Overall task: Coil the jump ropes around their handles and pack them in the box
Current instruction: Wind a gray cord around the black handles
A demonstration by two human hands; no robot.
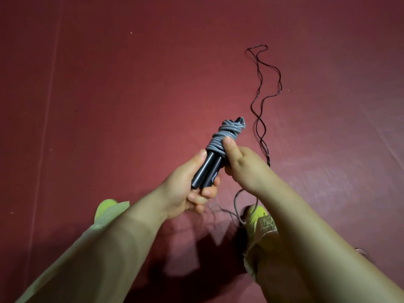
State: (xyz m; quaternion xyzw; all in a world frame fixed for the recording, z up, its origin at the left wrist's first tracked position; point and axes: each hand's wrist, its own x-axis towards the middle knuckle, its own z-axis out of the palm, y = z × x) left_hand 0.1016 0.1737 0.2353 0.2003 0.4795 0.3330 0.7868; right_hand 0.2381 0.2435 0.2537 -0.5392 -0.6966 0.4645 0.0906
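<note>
I am standing over a dark red matted floor point(135, 88), its faint seams point(47, 119) running away from me, light pooling in the middle while shadows point(185, 254) are falling near me.

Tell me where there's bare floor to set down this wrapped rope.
The red floor is bare all along the left of the hands and ahead of the grey coil. It is crowded to the right, where the black rope snakes, and near the feet, where the loose grey rope trails.

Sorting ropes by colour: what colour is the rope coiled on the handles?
Grey rope, wound on black handles; seen in the head view.
</note>
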